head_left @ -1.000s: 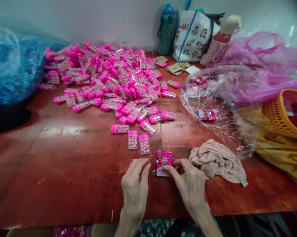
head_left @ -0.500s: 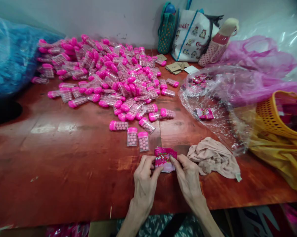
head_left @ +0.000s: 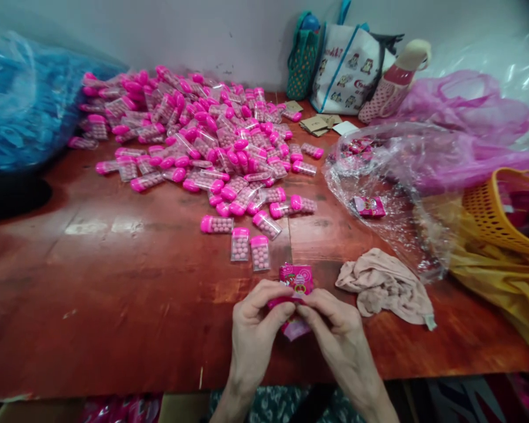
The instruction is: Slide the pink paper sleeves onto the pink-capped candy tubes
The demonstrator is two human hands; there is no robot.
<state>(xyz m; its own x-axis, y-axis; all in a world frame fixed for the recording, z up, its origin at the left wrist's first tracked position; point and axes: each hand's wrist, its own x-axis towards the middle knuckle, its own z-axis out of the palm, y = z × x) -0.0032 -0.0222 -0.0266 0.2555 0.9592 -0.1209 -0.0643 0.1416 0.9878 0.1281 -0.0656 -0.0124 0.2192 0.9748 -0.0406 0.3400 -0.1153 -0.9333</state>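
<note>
My left hand (head_left: 253, 323) and my right hand (head_left: 337, 326) meet near the table's front edge. Both pinch a pink printed packet (head_left: 282, 301) between thumbs and fingers, seen nearly edge-on and partly covered by the fingertips. Just beyond the fingers, more of the same pink printed packets (head_left: 297, 277) lie flat on the wood. Below the thumbs another pink printed piece (head_left: 296, 329) shows; whether it is held or lying loose I cannot tell. Two clear boxes of pink balls with pink caps (head_left: 260, 255) lie ahead of my left hand.
A large heap of pink-capped boxes (head_left: 194, 129) covers the back left. At right are a crumpled beige cloth (head_left: 385, 288), a clear plastic bag (head_left: 391, 153) with pink packets, and a yellow basket (head_left: 488, 205). A blue plastic bag (head_left: 22, 106) stands far left.
The fanned stack of pink packets held flat before is now on the table, partly hidden. My hands have come together around one packet turned edge-on. The view has shifted slightly.
</note>
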